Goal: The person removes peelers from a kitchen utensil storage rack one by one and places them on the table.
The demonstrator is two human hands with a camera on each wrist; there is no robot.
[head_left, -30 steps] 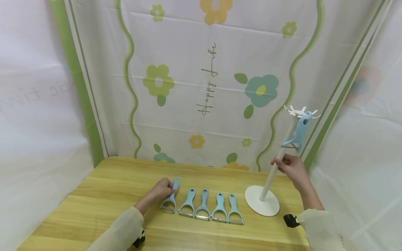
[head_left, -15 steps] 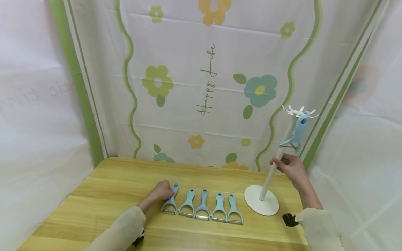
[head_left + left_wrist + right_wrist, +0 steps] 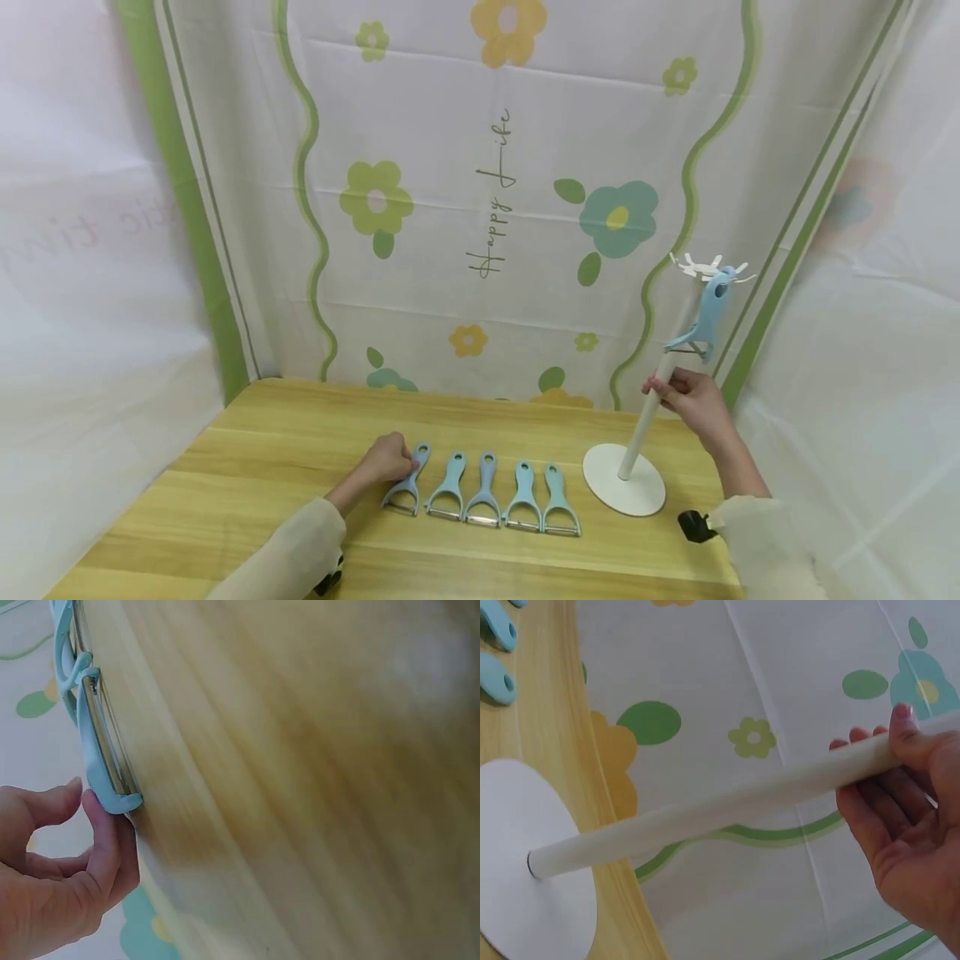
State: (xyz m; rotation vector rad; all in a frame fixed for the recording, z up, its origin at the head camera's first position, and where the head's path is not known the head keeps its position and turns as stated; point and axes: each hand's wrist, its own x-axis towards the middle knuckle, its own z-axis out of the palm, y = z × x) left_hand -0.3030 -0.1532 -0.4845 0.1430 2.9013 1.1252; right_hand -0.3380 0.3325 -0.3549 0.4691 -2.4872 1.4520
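Observation:
A blue vegetable peeler (image 3: 405, 490) lies on the table at the left end of a row. My left hand (image 3: 388, 458) pinches it at the handle; in the left wrist view, thumb and fingertips meet close behind the peeler's head (image 3: 97, 761), and the handle is mostly hidden. My right hand (image 3: 697, 404) grips the white pole (image 3: 639, 433) of a round-based stand, fingers curled round it in the right wrist view. From a hook on the stand's top (image 3: 701, 268) hang light blue peelers (image 3: 708, 312), overlapping, so their number is unclear.
Several more peelers (image 3: 483, 500), blue and pale green, lie side by side right of the left hand, blades toward me. The stand's white disc base (image 3: 622, 492) rests on the wooden table (image 3: 300, 417). A flowered curtain (image 3: 450, 292) closes off the back.
The peeler under my left hand has come down onto the table and shifted slightly, in line with the row. My right hand stays on the pole.

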